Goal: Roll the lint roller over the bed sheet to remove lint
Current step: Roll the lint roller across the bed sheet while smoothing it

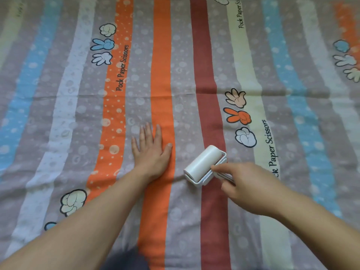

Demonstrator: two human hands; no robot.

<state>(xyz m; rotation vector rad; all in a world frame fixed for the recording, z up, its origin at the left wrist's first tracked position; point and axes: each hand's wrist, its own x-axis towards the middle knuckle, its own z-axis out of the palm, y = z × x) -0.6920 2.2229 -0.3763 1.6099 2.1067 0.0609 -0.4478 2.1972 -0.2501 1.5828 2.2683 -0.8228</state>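
On the striped cartoon-print bed sheet, the left hand presses flat; just to its right, the right hand grips the white plastic lint roller, drum diagonal.

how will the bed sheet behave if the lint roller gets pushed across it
Probably floppy: the bed sheet shows creases and may bunch ahead of the lint roller. The left hand lying flat on it nearby should help hold it taut.

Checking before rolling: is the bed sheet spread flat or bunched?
Spread flat: the bed sheet shows unbroken stripes and slight creases; the left hand rests flat on it.
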